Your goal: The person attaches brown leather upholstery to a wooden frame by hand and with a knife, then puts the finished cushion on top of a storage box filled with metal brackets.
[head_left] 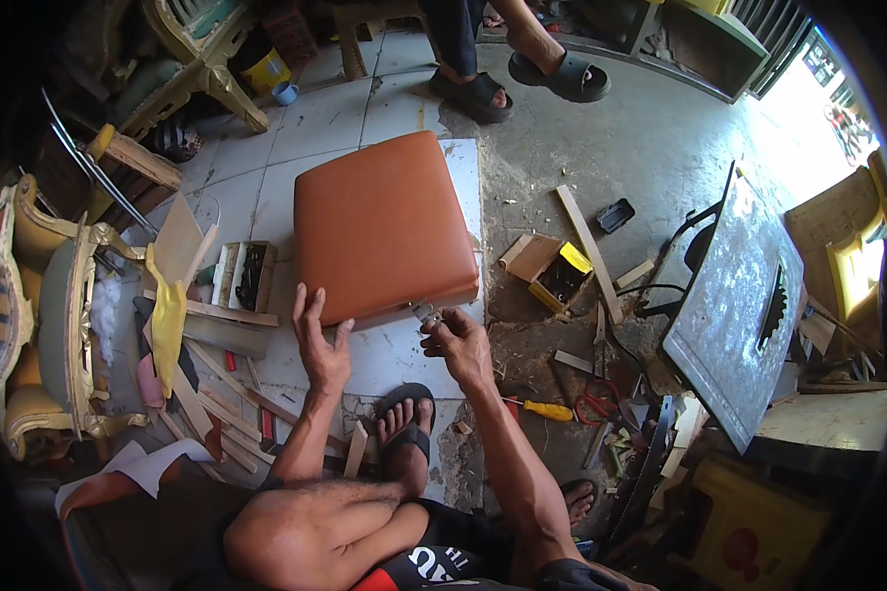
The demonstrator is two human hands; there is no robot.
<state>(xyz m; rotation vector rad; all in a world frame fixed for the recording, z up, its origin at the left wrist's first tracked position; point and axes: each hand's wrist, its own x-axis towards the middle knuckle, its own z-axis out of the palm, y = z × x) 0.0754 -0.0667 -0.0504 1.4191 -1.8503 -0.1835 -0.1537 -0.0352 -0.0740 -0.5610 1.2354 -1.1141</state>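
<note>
In front of me on the pale tiles sits a square brown leather-covered box stool (384,217) with a padded top. My left hand (323,347) rests at its near left corner, fingers spread, thumb along the lower edge. At the middle of the near side, my right hand (457,345) pinches a small shiny metal fitting (426,312). It looks like a latch or hinge, but its exact kind is too small to tell. The fitting is against or very close to the stool's near edge.
To the right stand a tilted table saw (734,305), an open yellow-black box (564,278) and a yellow-handled screwdriver (548,410). Wood strips (232,424) and gilded chair frames (64,325) crowd the left. Another person's sandalled feet (478,96) are beyond the stool.
</note>
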